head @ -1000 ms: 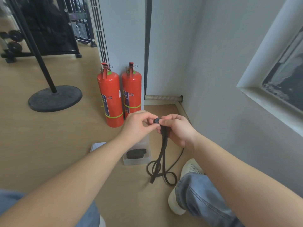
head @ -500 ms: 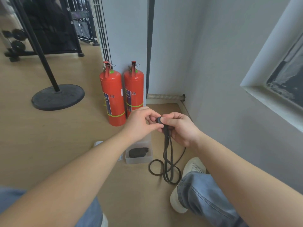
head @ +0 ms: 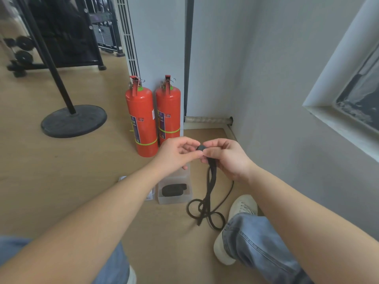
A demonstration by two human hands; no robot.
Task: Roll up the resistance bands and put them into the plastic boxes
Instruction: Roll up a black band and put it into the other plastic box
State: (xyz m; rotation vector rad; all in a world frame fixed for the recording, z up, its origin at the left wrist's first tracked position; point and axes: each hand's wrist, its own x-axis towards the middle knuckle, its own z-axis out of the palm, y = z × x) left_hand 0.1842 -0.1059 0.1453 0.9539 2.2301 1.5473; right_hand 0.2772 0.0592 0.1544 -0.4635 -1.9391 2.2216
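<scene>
A black resistance band point(head: 209, 193) hangs from my hands, its lower loops lying on the wood floor. Its top end is wound into a small tight roll between my fingertips. My left hand point(head: 178, 153) pinches that roll from the left. My right hand point(head: 224, 157) pinches it from the right, with the band running down under its fingers. Below my hands a clear plastic box point(head: 174, 198) stands on the floor with a rolled black band point(head: 173, 189) inside. My left forearm hides part of a flat white thing point(head: 123, 178) beside the box.
Two red fire extinguishers point(head: 143, 119) stand against the white wall behind the box. A black round stand base point(head: 73, 120) lies at left, with gym racks beyond. A grey wall and window ledge point(head: 338, 124) close the right side. My white shoe point(head: 238, 222) is by the band's loops.
The camera view has shifted slightly. My hands have kept winding the small roll, and the band's loops on the floor have shifted and drawn in a little.
</scene>
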